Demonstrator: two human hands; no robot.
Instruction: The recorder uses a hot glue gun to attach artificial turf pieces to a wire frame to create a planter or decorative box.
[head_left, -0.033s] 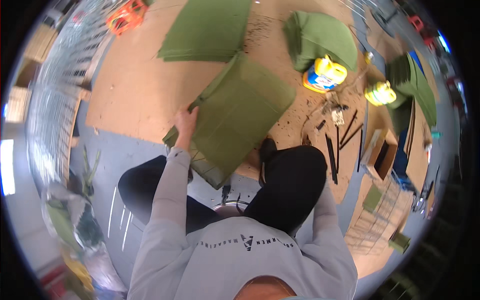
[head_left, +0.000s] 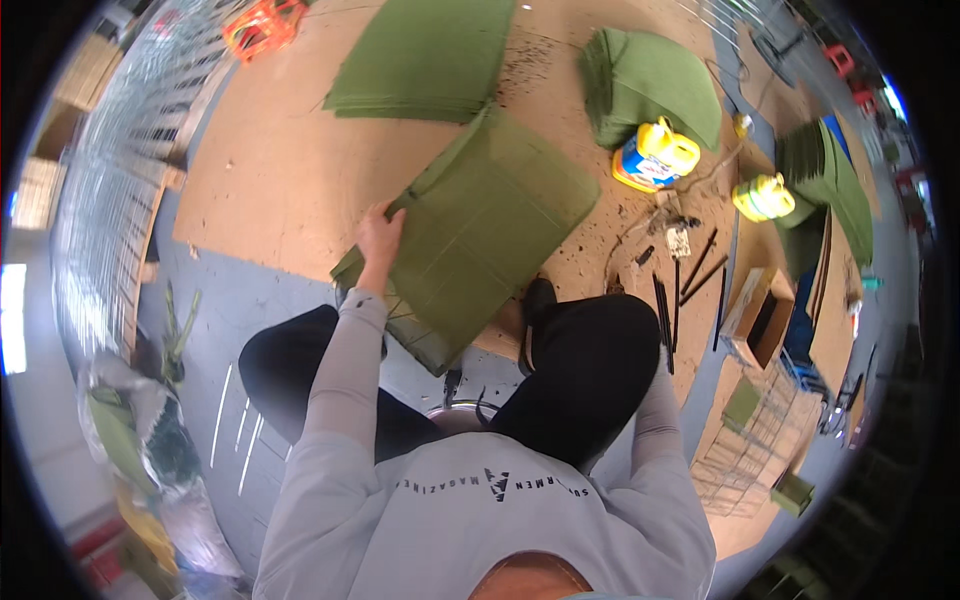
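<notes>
My left hand (head_left: 379,240) is at the left edge of a large green fabric panel (head_left: 490,215), with thumb and fingers apart. The thumb tip meets the panel's edge. Thin straight lines cross the panel, and its near end leans toward my lap, between my knees. Some thin wire shows at its lower left corner. My right forearm (head_left: 655,415) passes down behind my right knee, so my right hand is hidden.
Stacks of green fabric (head_left: 420,65) and folded green fabric (head_left: 655,85) lie on the brown board (head_left: 270,170). Yellow jugs (head_left: 655,155), black rods (head_left: 705,280) and an open cardboard box (head_left: 757,315) are at the right. Wire racks (head_left: 110,220) stand left; an orange stool (head_left: 265,30) is far left.
My left hand's fingers have loosened at the panel's edge. The whole view has shifted slightly; the panel looks nearly unmoved.
</notes>
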